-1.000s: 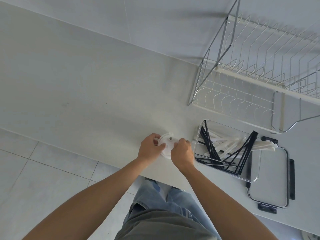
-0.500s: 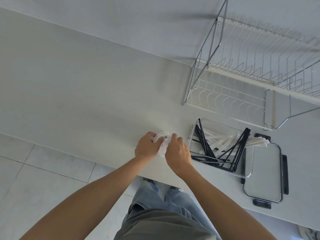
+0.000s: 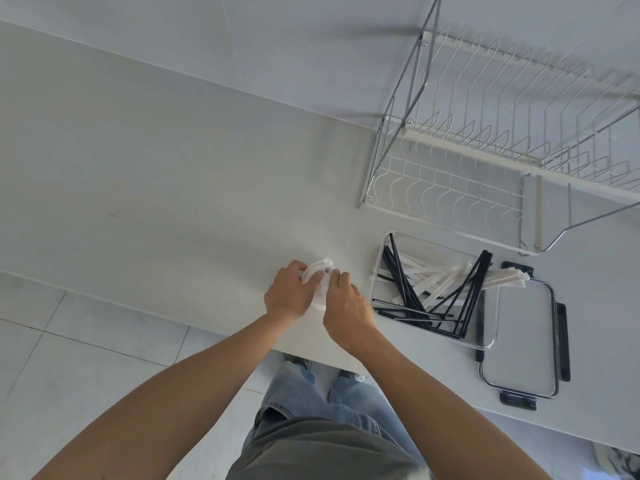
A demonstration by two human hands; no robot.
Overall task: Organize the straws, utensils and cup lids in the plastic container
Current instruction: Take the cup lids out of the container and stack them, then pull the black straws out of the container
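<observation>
A small stack of white cup lids is held between both hands just above the counter's front edge. My left hand grips the stack's left side and my right hand its right side. To the right stands the clear plastic container, holding several black straws and white utensils that cross one another, some sticking out over its right rim.
The container's clear lid with black clips lies flat to the right of the container. A wire dish rack stands at the back right. The white counter stretches left; its front edge runs under my wrists.
Both hands have tilted the cup lids up on edge and closed tighter around them. The view has shifted slightly.
</observation>
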